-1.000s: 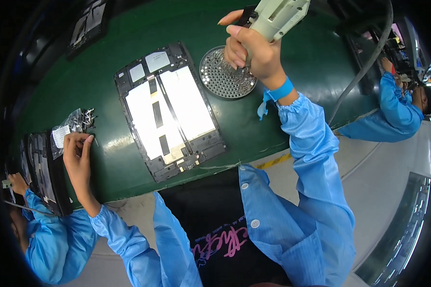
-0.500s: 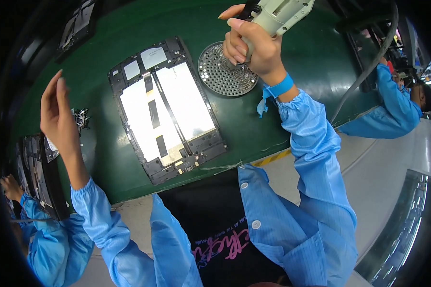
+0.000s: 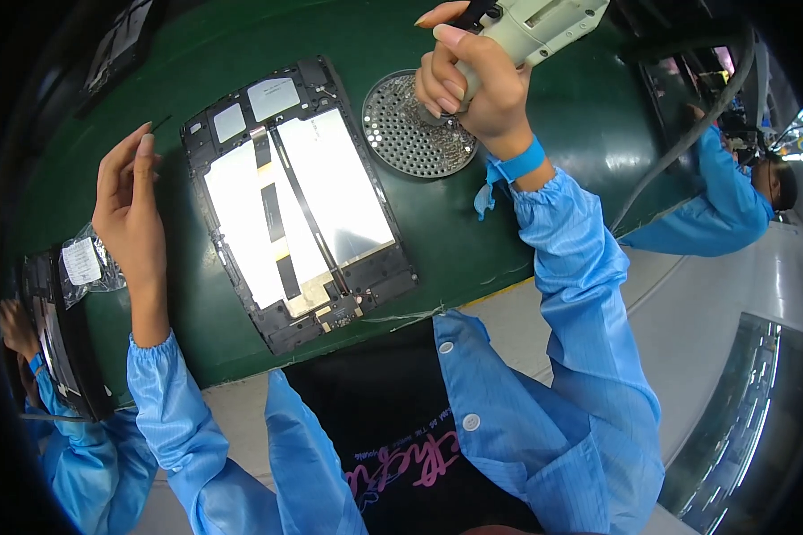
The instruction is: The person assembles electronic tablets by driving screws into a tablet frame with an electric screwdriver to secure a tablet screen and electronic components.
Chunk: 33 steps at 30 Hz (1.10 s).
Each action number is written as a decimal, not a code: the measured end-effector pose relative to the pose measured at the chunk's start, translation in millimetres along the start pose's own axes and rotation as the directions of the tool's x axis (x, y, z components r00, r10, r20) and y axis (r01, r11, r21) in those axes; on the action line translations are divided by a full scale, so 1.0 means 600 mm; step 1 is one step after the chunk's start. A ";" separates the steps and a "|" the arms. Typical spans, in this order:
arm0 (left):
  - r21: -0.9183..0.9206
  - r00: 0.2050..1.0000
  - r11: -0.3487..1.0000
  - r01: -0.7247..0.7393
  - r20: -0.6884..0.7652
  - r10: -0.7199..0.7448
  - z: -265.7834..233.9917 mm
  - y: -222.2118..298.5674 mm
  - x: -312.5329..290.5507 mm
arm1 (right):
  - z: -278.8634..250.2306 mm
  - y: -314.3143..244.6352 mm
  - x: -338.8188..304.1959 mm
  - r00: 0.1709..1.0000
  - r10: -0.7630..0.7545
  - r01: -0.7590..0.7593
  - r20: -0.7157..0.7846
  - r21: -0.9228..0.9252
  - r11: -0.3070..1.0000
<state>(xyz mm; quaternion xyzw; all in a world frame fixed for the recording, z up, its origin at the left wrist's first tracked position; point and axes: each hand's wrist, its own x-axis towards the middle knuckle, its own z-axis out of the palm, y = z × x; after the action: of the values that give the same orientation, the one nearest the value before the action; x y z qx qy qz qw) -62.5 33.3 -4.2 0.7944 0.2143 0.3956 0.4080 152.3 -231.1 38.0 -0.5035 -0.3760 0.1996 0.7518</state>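
Observation:
My right hand is wrapped round a pale electric screwdriver, whose upper end runs out of the picture. Directly beneath it lies a round perforated screw tray with many small screws in its holes. Left of the tray, a tablet's opened housing rests flat, showing shiny silver panels and dark flex strips. My left hand is raised beside the housing's left side, apart from it. Its thumb and forefinger pinch a thin dark strip, too small to make out fully.
A clear plastic bag with a white label lies left of my left wrist, near a rack of dark housings. Other people in blue sleeves work at both sides. A grey cable hangs at the right. The green table ends before me.
My left hand has moved slightly right and its fingertips have closed on a thin dark strip. The pile of small parts beside it no longer shows. My right hand stays over the tray.

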 end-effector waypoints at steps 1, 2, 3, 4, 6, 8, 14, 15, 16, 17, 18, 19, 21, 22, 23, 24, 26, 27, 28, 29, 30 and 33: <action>0.021 1.000 1.000 0.005 0.014 -0.005 -0.002 -0.002 0.000 | 0.001 -0.002 0.000 1.000 0.003 -0.003 -0.005 -0.005 1.000; 0.043 1.000 0.999 0.009 0.028 -0.011 -0.003 -0.002 0.000 | 0.003 -0.003 -0.001 1.000 0.002 -0.002 -0.006 -0.006 1.000; 0.041 0.999 0.999 0.009 0.030 -0.010 -0.002 0.000 0.000 | 0.006 -0.003 -0.002 0.999 0.006 -0.007 -0.038 -0.021 1.000; 0.042 0.999 0.999 0.010 0.034 -0.012 0.001 0.004 -0.001 | 0.009 -0.003 -0.003 0.997 0.009 -0.011 -0.071 -0.035 0.999; 0.044 0.999 0.999 0.009 0.037 -0.011 0.001 0.007 -0.001 | 0.013 -0.001 -0.003 0.997 0.008 -0.011 -0.083 -0.042 0.999; 0.043 0.996 0.996 0.081 0.031 -0.083 -0.003 0.008 -0.001 | 0.016 0.000 -0.005 0.996 0.006 -0.010 -0.092 -0.044 0.999; -0.039 0.993 0.992 0.116 0.009 -0.116 -0.003 0.001 0.005 | 0.027 -0.013 -0.004 0.997 -0.016 0.009 -0.077 -0.100 0.995; -0.040 0.993 0.993 0.116 0.010 -0.115 -0.002 0.002 0.005 | 0.025 -0.011 -0.006 0.997 -0.030 0.025 -0.069 -0.084 0.996; -0.050 0.992 0.991 0.122 0.017 -0.121 -0.001 0.004 0.005 | 0.023 -0.010 -0.007 0.997 -0.044 0.040 -0.061 -0.068 0.997; -0.060 0.992 0.990 0.129 0.023 -0.127 0.000 0.005 0.006 | 0.020 -0.008 -0.008 0.997 -0.043 0.039 -0.062 -0.069 0.997; -0.058 0.991 0.990 0.131 0.024 -0.130 -0.001 0.006 0.006 | 0.018 -0.005 -0.008 0.998 -0.045 0.041 -0.048 -0.080 0.996; -0.044 0.991 0.991 0.129 0.022 -0.128 -0.002 0.006 0.007 | 0.016 -0.002 -0.008 0.998 -0.046 0.043 -0.034 -0.092 0.995; -0.031 0.992 0.991 0.128 0.020 -0.127 -0.004 0.005 0.006 | 0.012 0.001 -0.006 0.999 -0.034 0.031 -0.029 -0.084 0.996; -0.025 0.990 0.990 0.142 0.025 -0.141 -0.005 0.004 0.005 | 0.012 0.002 -0.005 0.999 -0.024 0.023 -0.023 -0.077 0.997; -0.019 0.987 0.988 0.156 0.030 -0.155 -0.005 0.003 0.005 | 0.012 0.001 -0.006 0.999 -0.024 0.023 -0.023 -0.078 0.997; -0.019 0.987 0.987 0.157 0.029 -0.156 -0.005 0.003 0.005 | 0.013 0.000 -0.007 0.999 -0.028 0.026 -0.021 -0.086 0.996; -0.037 0.988 0.988 0.150 0.036 -0.148 -0.004 0.004 0.004 | 0.015 0.000 -0.009 0.999 -0.031 0.029 -0.019 -0.094 0.995; -0.038 0.988 0.988 0.150 0.037 -0.149 -0.004 0.004 0.003 | 0.015 -0.001 -0.009 0.999 -0.039 0.038 -0.012 -0.097 0.995; -0.033 0.987 0.987 0.157 0.039 -0.156 -0.004 0.003 0.003 | 0.015 -0.001 -0.010 0.999 -0.047 0.046 -0.005 -0.101 0.994; -0.028 0.986 0.986 0.163 0.041 -0.162 -0.003 0.004 0.003 | 0.016 -0.003 -0.010 0.999 -0.045 0.045 -0.007 -0.102 0.994; -0.028 0.986 0.986 0.163 0.044 -0.162 -0.002 0.004 0.002 | 0.017 -0.006 -0.010 0.999 -0.035 0.033 -0.015 -0.086 0.996; -0.023 0.987 0.987 0.158 0.039 -0.157 0.000 0.005 0.003 | 0.012 -0.001 -0.012 0.999 -0.026 0.024 -0.025 -0.082 0.996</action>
<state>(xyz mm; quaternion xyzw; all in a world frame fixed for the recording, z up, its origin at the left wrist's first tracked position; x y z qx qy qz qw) -61.6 32.7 -1.0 0.7768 0.2636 0.3503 0.4522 142.3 -231.6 37.6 -0.5316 -0.3802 0.1680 0.7380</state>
